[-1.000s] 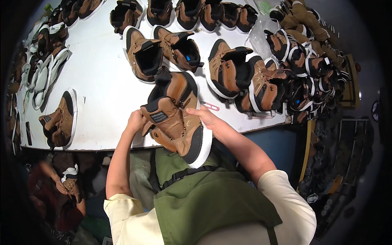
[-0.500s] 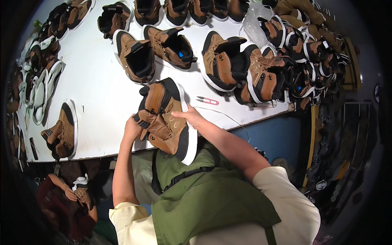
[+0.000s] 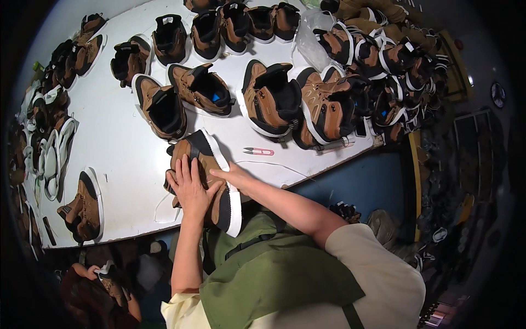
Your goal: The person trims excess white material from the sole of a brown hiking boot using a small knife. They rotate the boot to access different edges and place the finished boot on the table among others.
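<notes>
A brown and black high-top boot (image 3: 218, 204) with a white sole lies tilted on its side at the table's near edge, its sole facing right. My left hand (image 3: 192, 189) rests flat across its upper, fingers spread, hiding the lacing area. At the sole side, my right hand (image 3: 234, 176) grips the boot, thumb on the upper and the other fingers hidden beneath. Beyond it lie red-handled thread snips (image 3: 258, 151) beside a thin white cord (image 3: 276, 164). Two similar boots, one upright (image 3: 164, 112) and one leaning (image 3: 203, 90), stand just past the held one.
More boots line the white table's (image 3: 123, 181) far side, and a boot pile (image 3: 394, 82) crowds the right. A clear plastic bag (image 3: 312, 41) lies by that pile. At left are pale shoe parts (image 3: 55, 159) and a single boot (image 3: 83, 211). Another person (image 3: 90, 296) holds a shoe at lower left.
My left hand has shifted from the boot's collar end onto its upper, fingers now spread. The boot has rolled further onto its side and moved slightly left and nearer; my view has shifted too.
</notes>
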`<action>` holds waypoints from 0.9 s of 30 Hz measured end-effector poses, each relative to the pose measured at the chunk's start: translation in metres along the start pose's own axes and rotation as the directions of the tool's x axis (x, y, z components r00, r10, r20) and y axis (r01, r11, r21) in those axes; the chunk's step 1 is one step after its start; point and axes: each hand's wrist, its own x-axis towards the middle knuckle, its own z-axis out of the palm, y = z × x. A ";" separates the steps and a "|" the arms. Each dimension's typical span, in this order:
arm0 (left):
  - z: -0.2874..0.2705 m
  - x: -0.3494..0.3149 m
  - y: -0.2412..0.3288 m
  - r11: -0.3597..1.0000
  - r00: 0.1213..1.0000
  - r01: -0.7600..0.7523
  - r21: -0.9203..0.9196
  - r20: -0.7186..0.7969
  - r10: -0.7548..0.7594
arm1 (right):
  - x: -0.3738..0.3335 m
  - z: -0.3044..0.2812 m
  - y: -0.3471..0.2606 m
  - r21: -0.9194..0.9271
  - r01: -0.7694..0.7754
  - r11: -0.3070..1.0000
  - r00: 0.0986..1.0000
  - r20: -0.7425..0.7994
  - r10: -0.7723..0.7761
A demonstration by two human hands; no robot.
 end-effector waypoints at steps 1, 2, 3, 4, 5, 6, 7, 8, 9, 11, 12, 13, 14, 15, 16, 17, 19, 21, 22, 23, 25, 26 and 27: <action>-0.002 0.003 -0.001 1.000 0.999 0.023 -0.008 0.036 -0.023 | -0.014 -0.002 -0.012 -0.176 0.021 0.984 0.998 -0.054 -0.031; -0.001 0.004 -0.005 0.999 0.998 0.031 -0.018 0.047 -0.030 | -0.025 -0.005 -0.027 -0.354 0.038 0.934 0.992 -0.097 -0.077; 0.002 0.004 -0.007 0.999 0.998 0.038 -0.028 0.059 -0.036 | -0.036 -0.012 -0.039 -0.520 0.043 0.853 0.983 -0.133 -0.130; 0.003 0.003 -0.007 1.000 0.999 0.020 -0.012 0.039 -0.020 | -0.049 -0.025 -0.049 -0.611 0.297 0.734 0.900 -0.077 -0.429; 0.006 0.001 -0.007 1.000 1.000 0.000 0.004 0.024 0.000 | -0.068 -0.030 -0.078 -0.585 0.391 0.711 0.819 -0.132 -0.559; 0.008 -0.002 -0.006 1.000 1.000 -0.009 0.025 0.008 0.009 | -0.076 -0.046 -0.100 -0.820 0.478 0.316 0.522 -0.025 -0.852; 0.010 -0.004 -0.007 1.000 1.000 0.009 0.020 0.021 -0.010 | -0.088 -0.055 -0.133 -0.824 0.511 0.245 0.376 -0.041 -0.926; 0.010 -0.003 -0.006 1.000 0.999 0.022 0.011 0.033 -0.022 | -0.097 -0.062 -0.158 -0.852 0.489 0.187 0.255 -0.066 -0.965; 0.010 -0.002 -0.006 0.999 0.998 0.035 0.002 0.042 -0.035 | -0.100 -0.073 -0.178 -0.923 0.377 0.074 0.174 -0.008 -0.985; 0.014 -0.002 -0.007 1.000 1.000 0.016 -0.003 0.013 -0.016 | -0.092 -0.092 -0.194 -0.978 0.160 0.134 0.292 -0.083 -0.953; 0.015 -0.002 -0.007 1.000 1.000 0.006 -0.003 -0.002 -0.006 | -0.077 -0.105 -0.192 -0.990 0.052 0.129 0.423 -0.095 -0.901; 0.015 -0.002 -0.007 1.000 1.000 0.001 -0.002 -0.006 -0.001 | -0.070 -0.106 -0.195 -0.992 -0.056 0.110 0.547 -0.123 -0.828; 0.014 -0.001 -0.006 1.000 1.000 -0.003 0.000 -0.011 0.003 | -0.065 -0.105 -0.196 -0.985 -0.158 0.063 0.647 -0.152 -0.747; 0.014 -0.001 -0.006 1.000 1.000 -0.008 0.001 -0.015 0.008 | -0.059 -0.100 -0.197 -0.972 -0.223 0.074 0.685 -0.211 -0.697; 0.015 -0.002 -0.007 1.000 1.000 -0.007 -0.004 -0.031 0.007 | -0.049 -0.100 -0.191 -0.971 -0.229 0.069 0.648 -0.205 -0.733; 0.015 -0.003 -0.007 1.000 0.999 -0.006 -0.008 -0.038 0.006 | -0.041 -0.101 -0.186 -0.970 -0.236 0.064 0.609 -0.199 -0.768; 0.016 -0.005 -0.007 1.000 0.999 0.001 -0.016 -0.051 -0.001 | -0.036 -0.100 -0.180 -0.982 -0.176 0.076 0.533 -0.160 -0.831; 0.017 -0.004 -0.008 0.999 0.998 0.001 -0.032 -0.059 -0.003 | -0.036 -0.097 -0.183 -0.981 -0.162 0.105 0.501 -0.173 -0.848; 0.017 -0.006 -0.008 0.999 0.998 0.004 -0.039 -0.059 -0.006 | -0.039 -0.096 -0.189 -0.975 -0.179 0.131 0.511 -0.206 -0.835; 0.018 -0.007 -0.008 0.999 0.998 0.007 -0.041 -0.063 -0.009 | -0.041 -0.097 -0.193 -0.968 -0.197 0.156 0.520 -0.238 -0.820; 0.021 -0.007 -0.009 0.999 0.997 0.005 -0.043 -0.072 -0.008 | -0.042 -0.100 -0.197 -0.951 -0.188 0.246 0.610 -0.310 -0.729; 0.021 -0.007 -0.009 0.999 0.998 0.014 -0.040 -0.068 -0.016 | -0.043 -0.099 -0.199 -0.938 -0.197 0.284 0.649 -0.342 -0.680; 0.021 -0.007 -0.009 0.999 0.998 0.022 -0.037 -0.064 -0.024 | -0.044 -0.098 -0.200 -0.924 -0.208 0.322 0.684 -0.373 -0.627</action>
